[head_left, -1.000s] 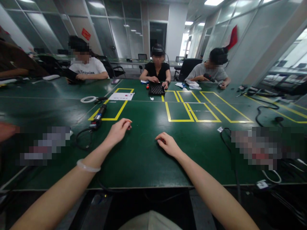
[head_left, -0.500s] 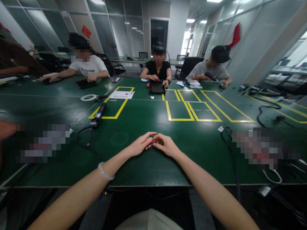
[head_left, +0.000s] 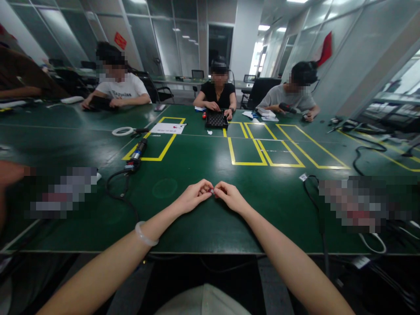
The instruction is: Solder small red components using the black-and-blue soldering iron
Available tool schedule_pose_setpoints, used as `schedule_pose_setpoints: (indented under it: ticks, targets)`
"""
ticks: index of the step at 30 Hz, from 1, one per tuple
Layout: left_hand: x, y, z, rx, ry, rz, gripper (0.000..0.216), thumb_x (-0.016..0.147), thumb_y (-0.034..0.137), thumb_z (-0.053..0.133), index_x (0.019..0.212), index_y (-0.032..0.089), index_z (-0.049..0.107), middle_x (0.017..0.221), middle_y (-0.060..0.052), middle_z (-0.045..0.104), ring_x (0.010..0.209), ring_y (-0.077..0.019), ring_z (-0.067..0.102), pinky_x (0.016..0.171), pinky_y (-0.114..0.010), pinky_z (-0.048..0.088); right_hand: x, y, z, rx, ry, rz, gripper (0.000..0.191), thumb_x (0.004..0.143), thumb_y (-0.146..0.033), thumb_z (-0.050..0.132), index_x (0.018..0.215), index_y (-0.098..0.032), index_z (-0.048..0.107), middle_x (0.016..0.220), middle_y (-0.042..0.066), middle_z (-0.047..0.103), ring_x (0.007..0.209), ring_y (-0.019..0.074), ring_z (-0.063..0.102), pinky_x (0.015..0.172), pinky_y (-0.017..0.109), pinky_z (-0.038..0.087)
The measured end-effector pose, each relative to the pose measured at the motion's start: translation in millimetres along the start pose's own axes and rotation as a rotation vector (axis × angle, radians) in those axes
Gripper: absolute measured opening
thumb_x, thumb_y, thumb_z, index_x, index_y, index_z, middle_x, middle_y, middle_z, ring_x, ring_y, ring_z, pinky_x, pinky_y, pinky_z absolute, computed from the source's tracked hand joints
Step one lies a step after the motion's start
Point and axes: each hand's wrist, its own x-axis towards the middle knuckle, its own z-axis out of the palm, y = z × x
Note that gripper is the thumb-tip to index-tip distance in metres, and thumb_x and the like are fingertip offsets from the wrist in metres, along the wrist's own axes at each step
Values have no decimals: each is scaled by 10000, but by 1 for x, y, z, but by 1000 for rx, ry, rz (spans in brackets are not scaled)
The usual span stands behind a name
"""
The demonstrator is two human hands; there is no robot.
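Note:
My left hand (head_left: pixel 195 197) and my right hand (head_left: pixel 229 197) meet just above the green table (head_left: pixel 183 232), fingertips almost together. Between them is a tiny red and whitish object (head_left: pixel 212 191), too small to name. The left thumb and fingers close on it from one side, and the right hand pinches at its other side. A pale bangle (head_left: pixel 146 235) circles my left wrist.
A tool with a cable (head_left: pixel 139 151) lies to the left beside a white ring (head_left: pixel 122 131) and a printed sheet (head_left: pixel 167 127). Yellow tape outlines (head_left: pixel 247 163) mark the table. Opposite, a person handles a black tray (head_left: pixel 216 119). Blurred-out devices flank both sides.
The fingers of both hands have shifted from overlapping to a fingertip pinch, and the small object now shows between them. Across the table, the person at left has lifted a dark flat item.

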Motion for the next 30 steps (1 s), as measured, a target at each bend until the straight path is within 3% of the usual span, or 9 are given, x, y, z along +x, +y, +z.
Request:
schedule_pose_setpoints:
  ticks: [7, 13, 19, 30]
  targets:
    - [1, -3, -3, 16, 61, -12, 290, 884, 422, 535, 1017, 168, 580, 907, -27, 644, 735, -133, 574, 671, -244, 433, 0, 1, 2, 130, -3, -52, 250, 833, -302, 628, 1037, -180, 550, 872, 16, 648, 728, 124, 586, 638, 236, 436]
    - [1, -9, -3, 3, 12, -18, 346, 930, 468, 450, 942, 150, 586, 807, -23, 628, 734, -140, 584, 704, -259, 449, -1, 1, 2, 105, -12, -68, 152, 868, -283, 576, 971, -172, 597, 854, 23, 658, 750, 133, 597, 680, 257, 459]
    - [2, -12, -2, -13, 8, -10, 455, 978, 470, 308, 879, 137, 603, 798, -42, 636, 718, -137, 577, 722, -269, 458, 1, 8, 2, 269, -52, -10, 200, 892, -341, 561, 967, -160, 601, 870, 47, 692, 809, 150, 649, 772, 286, 492]
    - [1, -7, -3, -11, -26, -39, 407, 942, 481, 406, 854, 142, 613, 746, -18, 613, 709, -137, 580, 687, -248, 442, 1, 3, 0, 263, -74, 33, 301, 895, -422, 550, 938, -138, 637, 749, 51, 700, 720, 155, 652, 734, 286, 486]
